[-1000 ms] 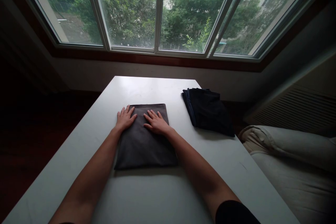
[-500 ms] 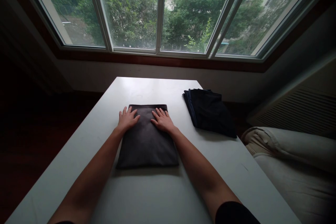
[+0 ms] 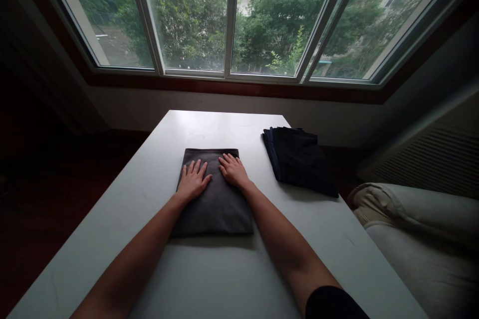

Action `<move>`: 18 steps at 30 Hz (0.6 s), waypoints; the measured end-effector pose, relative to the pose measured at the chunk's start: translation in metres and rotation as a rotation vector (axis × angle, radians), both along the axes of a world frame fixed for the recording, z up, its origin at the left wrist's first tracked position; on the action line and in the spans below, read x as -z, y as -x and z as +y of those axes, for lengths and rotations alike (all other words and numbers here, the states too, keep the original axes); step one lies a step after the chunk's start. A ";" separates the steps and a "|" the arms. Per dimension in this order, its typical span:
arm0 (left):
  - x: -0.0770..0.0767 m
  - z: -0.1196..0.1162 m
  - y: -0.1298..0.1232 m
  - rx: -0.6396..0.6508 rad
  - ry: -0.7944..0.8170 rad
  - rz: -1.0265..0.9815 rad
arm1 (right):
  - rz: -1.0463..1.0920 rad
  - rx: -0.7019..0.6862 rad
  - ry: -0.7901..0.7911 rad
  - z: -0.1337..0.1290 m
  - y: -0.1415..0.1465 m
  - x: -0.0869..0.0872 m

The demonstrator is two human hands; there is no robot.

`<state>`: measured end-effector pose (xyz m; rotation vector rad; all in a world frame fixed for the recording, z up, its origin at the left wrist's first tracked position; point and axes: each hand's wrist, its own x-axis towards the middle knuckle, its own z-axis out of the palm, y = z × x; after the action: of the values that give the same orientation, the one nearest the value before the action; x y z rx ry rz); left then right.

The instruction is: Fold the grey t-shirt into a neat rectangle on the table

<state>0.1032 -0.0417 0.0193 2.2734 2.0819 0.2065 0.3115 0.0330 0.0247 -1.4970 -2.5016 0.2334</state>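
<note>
Daylight from a wide window [image 3: 229,25] falls across a white table [image 3: 209,279]. On it, between the person's forearms, a folded grey cloth [image 3: 215,212] lies flat. Its left part is under the left hand [image 3: 193,181], palm down, fingers spread; near its far right corner rests the right hand [image 3: 234,171], fingers extended, closer together. Dark folded fabric [image 3: 301,162] sits apart to the right.

Head camera looks down across the table [image 3: 209,279] (window [image 3: 231,35] ahead).
</note>
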 end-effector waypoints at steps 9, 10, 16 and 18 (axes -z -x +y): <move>0.001 0.007 0.005 -0.049 -0.022 -0.003 | -0.017 0.007 0.012 -0.003 0.002 -0.005; 0.001 0.007 0.006 -0.049 -0.022 -0.006 | -0.024 0.006 0.006 -0.005 0.002 -0.007; 0.000 0.006 0.007 -0.027 -0.044 -0.008 | -0.065 -0.045 -0.019 -0.017 0.014 -0.009; -0.001 0.005 0.006 -0.029 -0.047 -0.001 | -0.071 -0.076 0.002 -0.019 0.017 -0.008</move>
<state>0.0970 -0.0364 0.0205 2.2694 2.1337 0.2606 0.2940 0.0139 0.0325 -1.4366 -2.6176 0.1978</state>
